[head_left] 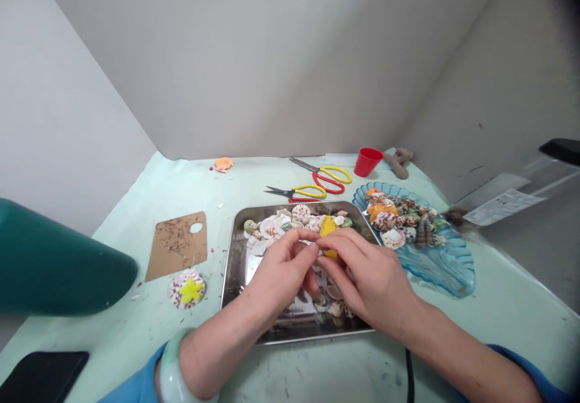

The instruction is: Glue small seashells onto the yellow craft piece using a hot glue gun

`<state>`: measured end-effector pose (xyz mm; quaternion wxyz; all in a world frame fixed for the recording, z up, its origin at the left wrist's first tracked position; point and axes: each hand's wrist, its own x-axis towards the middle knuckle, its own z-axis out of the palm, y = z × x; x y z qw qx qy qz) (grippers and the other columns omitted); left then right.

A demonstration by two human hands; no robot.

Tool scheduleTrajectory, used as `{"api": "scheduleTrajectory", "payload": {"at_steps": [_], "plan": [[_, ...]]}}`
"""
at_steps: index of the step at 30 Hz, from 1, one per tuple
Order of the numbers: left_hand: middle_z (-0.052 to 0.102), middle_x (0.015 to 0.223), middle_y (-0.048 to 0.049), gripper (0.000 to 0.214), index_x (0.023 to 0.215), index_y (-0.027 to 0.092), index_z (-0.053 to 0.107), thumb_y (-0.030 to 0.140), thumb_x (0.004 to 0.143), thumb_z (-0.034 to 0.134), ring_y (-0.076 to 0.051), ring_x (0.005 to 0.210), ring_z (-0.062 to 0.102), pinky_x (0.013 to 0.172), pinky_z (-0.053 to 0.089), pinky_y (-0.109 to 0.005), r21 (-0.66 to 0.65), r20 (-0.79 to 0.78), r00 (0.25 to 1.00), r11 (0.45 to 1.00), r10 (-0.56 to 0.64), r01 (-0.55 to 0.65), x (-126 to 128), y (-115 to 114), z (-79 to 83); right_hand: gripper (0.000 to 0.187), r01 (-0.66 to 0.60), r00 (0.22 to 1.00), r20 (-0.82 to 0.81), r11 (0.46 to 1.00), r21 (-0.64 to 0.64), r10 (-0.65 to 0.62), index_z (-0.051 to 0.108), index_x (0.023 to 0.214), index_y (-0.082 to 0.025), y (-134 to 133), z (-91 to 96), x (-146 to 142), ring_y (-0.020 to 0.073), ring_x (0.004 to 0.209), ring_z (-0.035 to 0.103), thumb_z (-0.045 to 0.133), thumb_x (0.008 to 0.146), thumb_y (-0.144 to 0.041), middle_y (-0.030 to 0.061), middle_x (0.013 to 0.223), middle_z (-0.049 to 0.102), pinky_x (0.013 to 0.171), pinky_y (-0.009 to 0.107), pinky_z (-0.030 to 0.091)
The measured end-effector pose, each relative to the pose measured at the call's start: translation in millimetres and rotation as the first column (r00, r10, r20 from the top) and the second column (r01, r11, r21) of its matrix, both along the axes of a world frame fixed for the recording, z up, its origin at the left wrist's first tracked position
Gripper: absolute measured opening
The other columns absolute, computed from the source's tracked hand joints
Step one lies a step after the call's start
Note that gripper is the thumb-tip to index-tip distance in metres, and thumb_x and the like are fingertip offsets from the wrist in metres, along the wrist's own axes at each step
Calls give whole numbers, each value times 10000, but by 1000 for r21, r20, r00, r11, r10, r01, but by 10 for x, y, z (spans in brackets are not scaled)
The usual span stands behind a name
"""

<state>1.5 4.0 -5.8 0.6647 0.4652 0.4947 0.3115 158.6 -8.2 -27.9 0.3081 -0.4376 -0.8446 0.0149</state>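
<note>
Both my hands meet over a metal tray (235, 258) filled with several seashells (283, 222). My left hand (283, 270) is closed in a pinch, its fingertips touching a small pale thing that I cannot make out. My right hand (367, 276) is closed round a yellow shell (327, 228), whose top sticks out above the fingers. The fingertips of the two hands touch each other just above the tray's middle. More shells lie half hidden under my palms.
A blue glass dish (448, 264) with several patterned shells stands right of the tray. Two yellow-and-red scissors (324, 176) and a red cup (367, 161) lie behind. A brown card (179, 246), a shell flower (188, 288), a teal object (54, 270) and a black device (43, 376) are at left.
</note>
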Motion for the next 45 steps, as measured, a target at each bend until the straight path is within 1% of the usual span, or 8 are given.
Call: {"api": "scheduleTrajectory", "payload": {"at_steps": [12, 17, 20, 29, 32, 36, 39, 45], "plan": [[535, 454, 41, 202, 958, 199, 522, 360, 840, 489, -114, 438, 511, 506, 411, -220, 18, 10, 1000, 1000, -8, 7, -15, 2, -18, 159, 11, 997, -74, 1000, -12, -12, 554, 1034, -167, -1, 46, -9, 154, 779, 618, 459, 909, -191, 69, 919, 624, 664, 266, 485], [531, 446, 44, 165, 916, 198, 519, 340, 837, 491, -108, 430, 503, 510, 410, -218, 21, 12, 1000, 1000, -7, 7, -10, -8, -4, 166, 18, 997, -73, 1000, -22, -20, 554, 1043, -173, -6, 31, -7, 149, 756, 610, 459, 910, -203, 68, 920, 625, 668, 269, 481], [531, 439, 47, 144, 889, 197, 492, 329, 831, 495, -106, 427, 505, 505, 397, -208, 11, 10, 1000, 1000, 4, -4, -8, -12, -3, 162, 16, 998, -64, 999, -29, -17, 542, 1045, -176, -6, 23, -4, 143, 726, 602, 463, 906, -206, 65, 920, 622, 631, 260, 472], [530, 444, 40, 163, 783, 188, 456, 340, 836, 485, -102, 432, 502, 524, 399, -215, 4, 15, 999, 1000, 30, -30, 1, 1, -5, 174, -11, 999, -36, 998, -55, 9, 521, 1063, -201, -6, 13, 14, 132, 695, 587, 489, 893, -220, 55, 948, 615, 616, 254, 462], [523, 443, 40, 167, 777, 187, 458, 341, 831, 491, -105, 432, 502, 511, 394, -213, -2, 11, 999, 999, 34, -34, -1, 2, 4, 210, -38, 998, -47, 999, -30, 37, 516, 1100, -213, -7, 3, 30, 128, 720, 595, 487, 892, -201, 57, 1001, 611, 632, 250, 469], [522, 444, 37, 182, 763, 186, 460, 351, 831, 491, -106, 437, 500, 510, 393, -218, -5, 4, 999, 999, 37, -37, -12, 2, -11, 152, -65, 998, -14, 998, 24, 65, 550, 1030, -213, 1, 19, 34, 134, 783, 608, 491, 891, -192, 59, 1023, 613, 665, 247, 474], [526, 446, 34, 183, 765, 183, 464, 352, 832, 489, -105, 439, 501, 505, 387, -215, -10, 1, 999, 999, 41, -41, -17, 1, -25, 124, -58, 998, 29, 997, 51, 57, 572, 984, -201, -1, 38, 23, 131, 765, 602, 485, 895, -198, 56, 988, 620, 661, 247, 468], [526, 438, 36, 178, 764, 183, 472, 349, 825, 491, -104, 426, 494, 496, 382, -209, -13, 12, 998, 998, 58, -58, -4, 8, -13, 175, -36, 993, 117, 994, 106, 24, 594, 1023, -186, -10, 41, 11, 140, 735, 592, 476, 896, -214, 69, 994, 632, 656, 269, 455]]}}
